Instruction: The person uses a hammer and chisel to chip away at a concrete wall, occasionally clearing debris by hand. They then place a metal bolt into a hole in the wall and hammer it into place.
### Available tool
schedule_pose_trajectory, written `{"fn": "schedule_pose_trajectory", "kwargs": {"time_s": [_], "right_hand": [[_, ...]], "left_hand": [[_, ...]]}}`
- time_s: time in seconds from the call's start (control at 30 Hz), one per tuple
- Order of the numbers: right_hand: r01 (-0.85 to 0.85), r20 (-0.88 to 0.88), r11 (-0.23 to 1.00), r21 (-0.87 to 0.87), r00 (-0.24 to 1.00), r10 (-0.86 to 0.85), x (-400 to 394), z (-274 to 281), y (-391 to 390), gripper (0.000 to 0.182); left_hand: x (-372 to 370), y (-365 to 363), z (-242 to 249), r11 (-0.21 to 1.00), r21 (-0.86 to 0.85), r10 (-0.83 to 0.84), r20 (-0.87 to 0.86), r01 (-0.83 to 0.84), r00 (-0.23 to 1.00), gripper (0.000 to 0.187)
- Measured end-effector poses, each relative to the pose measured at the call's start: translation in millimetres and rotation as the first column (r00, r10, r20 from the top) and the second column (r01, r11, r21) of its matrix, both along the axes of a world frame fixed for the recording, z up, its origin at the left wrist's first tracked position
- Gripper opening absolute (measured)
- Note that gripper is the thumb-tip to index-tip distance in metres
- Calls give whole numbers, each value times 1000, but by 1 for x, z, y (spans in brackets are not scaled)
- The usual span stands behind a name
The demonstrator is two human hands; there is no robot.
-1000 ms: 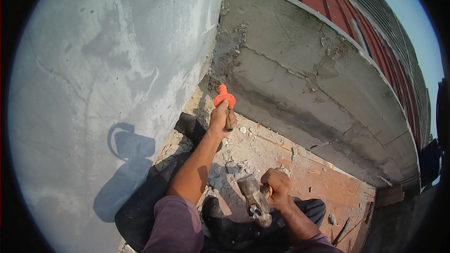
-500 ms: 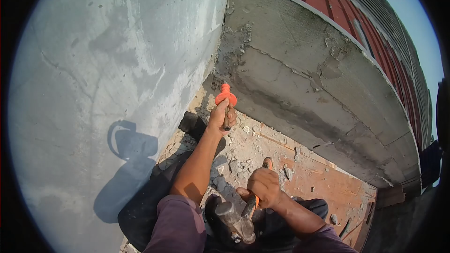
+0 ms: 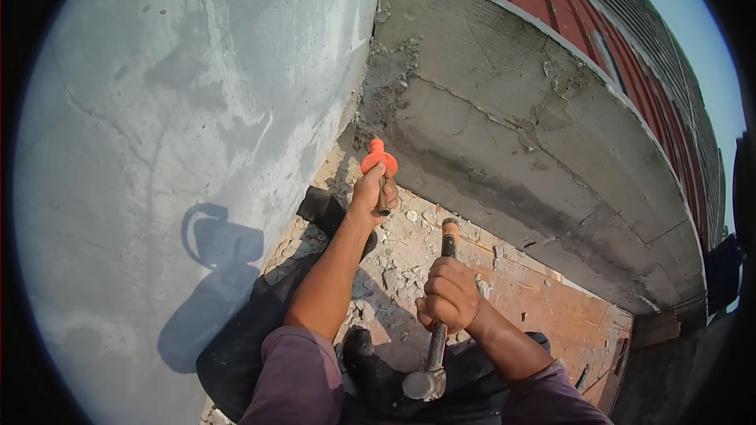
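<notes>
My left hand (image 3: 370,193) is wrapped round a metal chisel (image 3: 383,203) with an orange guard (image 3: 379,159), near the corner where the two walls meet. The chisel's far tip is hidden. Lower and to the right, my right hand (image 3: 450,295) grips the handle of a hammer (image 3: 425,383). The hammer's head hangs low, close to my legs, and the orange and black end of its handle points up and away from me.
A smooth grey wall (image 3: 157,110) stands at the left. A lower, cracked concrete wall (image 3: 504,134) curves off to the right. Rubble (image 3: 394,267) and a reddish wooden board (image 3: 543,307) lie below. Red roofing (image 3: 543,0) shows beyond.
My right hand has moved up a little, and the hammer has turned, with its handle now more upright and its head shifted right. My left hand has hardly moved.
</notes>
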State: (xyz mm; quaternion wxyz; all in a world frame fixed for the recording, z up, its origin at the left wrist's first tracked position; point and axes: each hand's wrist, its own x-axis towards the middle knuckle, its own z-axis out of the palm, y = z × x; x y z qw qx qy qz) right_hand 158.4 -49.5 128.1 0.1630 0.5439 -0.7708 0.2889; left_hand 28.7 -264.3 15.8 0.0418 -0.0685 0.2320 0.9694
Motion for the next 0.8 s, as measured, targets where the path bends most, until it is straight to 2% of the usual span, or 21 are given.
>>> {"fn": "schedule_pose_trajectory", "kwargs": {"time_s": [0.03,0.07,0.13,0.17,0.27,0.3,0.5,0.7,0.8], "right_hand": [[199,95,959,200,971,-221,-30,-27,1,17],[358,138,841,405,885,-444,-47,-39,4,18],[403,217,823,400,831,-512,-34,-46,12,19],[414,258,815,406,803,-537,-29,-50,14,20],[383,374,842,378,769,-518,11,-56,21,20],[392,365,841,373,771,-521,17,-59,26,20],[365,334,829,423,787,-518,43,-69,47,21],[346,246,909,231,883,-399,43,-62,42,25],[218,183,970,104,955,-234,44,-36,29,28]], "left_hand": [[-2,3,5,1000,9,3,1,-3,1000,26],[-3,4,1,1000,8,-16,-8,17,1000,26],[-4,-3,-16,999,-8,-46,-25,46,999,26],[-2,4,-13,996,-89,3,-19,-5,1000,29],[-1,28,-5,983,-175,64,59,-53,996,30],[4,27,-7,988,-157,8,9,-6,1000,31],[14,28,-1,991,-122,55,28,-51,998,31],[11,15,10,995,-79,59,-28,-61,998,29],[10,6,13,999,-26,25,-57,-26,998,28]]}}
